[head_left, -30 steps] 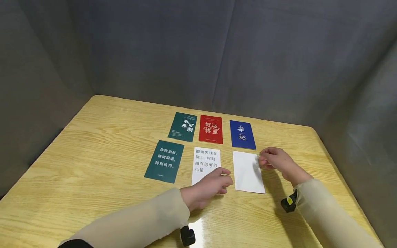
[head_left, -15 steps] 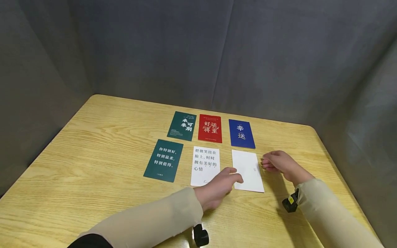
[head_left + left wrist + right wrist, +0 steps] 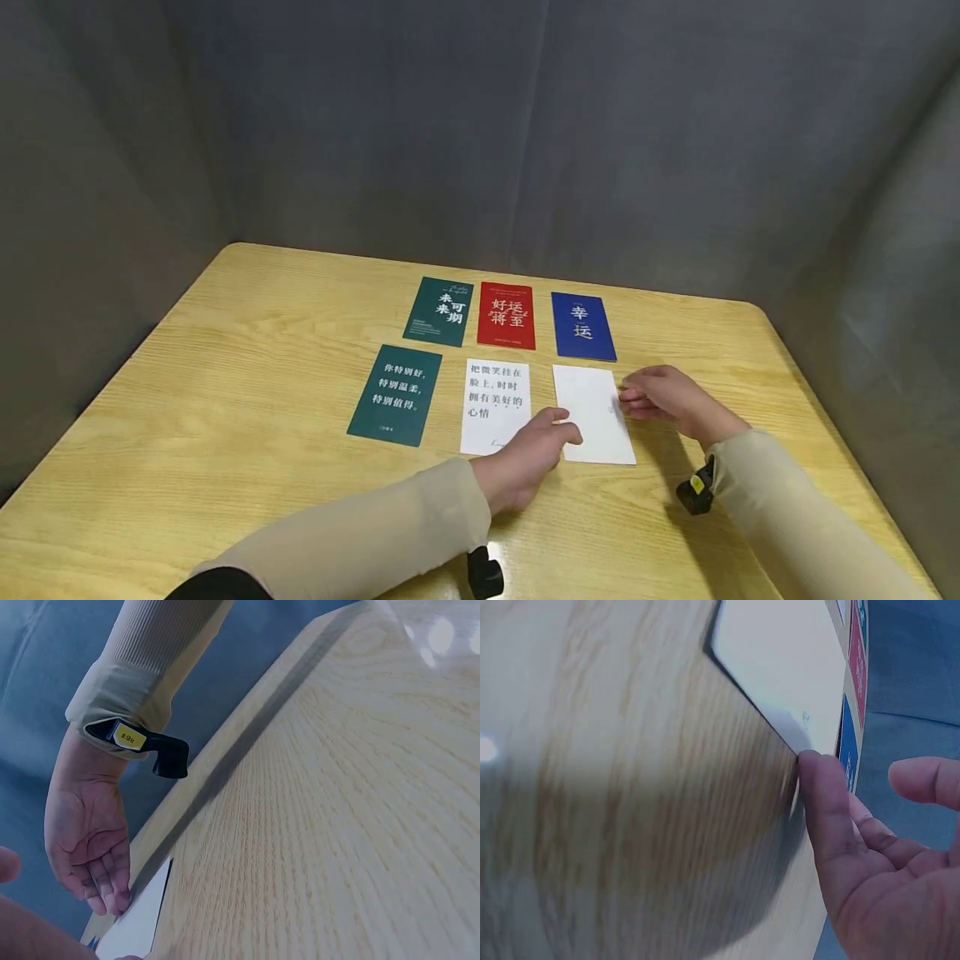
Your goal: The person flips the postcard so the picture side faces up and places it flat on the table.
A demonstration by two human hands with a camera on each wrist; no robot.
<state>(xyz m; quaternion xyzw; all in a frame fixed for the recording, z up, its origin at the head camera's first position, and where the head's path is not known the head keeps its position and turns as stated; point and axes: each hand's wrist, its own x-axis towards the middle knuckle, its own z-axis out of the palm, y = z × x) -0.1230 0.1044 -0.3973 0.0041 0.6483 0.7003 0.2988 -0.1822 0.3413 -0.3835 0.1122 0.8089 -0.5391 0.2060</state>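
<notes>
A mostly blank white card (image 3: 592, 417) with a tiny mark lies in the front row at the right, below a blue card (image 3: 583, 327). My left hand (image 3: 528, 454) reaches over the lower right corner of a white card with black characters (image 3: 495, 392), its fingertips at the blank card's left edge. My right hand (image 3: 667, 400) has its fingers along that card's right edge. In the right wrist view, the right hand's relaxed fingers (image 3: 829, 802) meet the edge of the blank card (image 3: 787, 667), with the thumb held apart. Neither hand grips anything.
A green card (image 3: 441, 312) and a red card (image 3: 507, 317) lie beside the blue one in the back row. Another green card (image 3: 396, 396) is at the front left. The wooden table (image 3: 225, 392) ends at grey cloth (image 3: 375, 125) behind and at the sides.
My left hand has moved right, from over the character card to the blank card's left edge. My right hand drew slightly off the right edge, then came back to it. The blank card shifted slightly left.
</notes>
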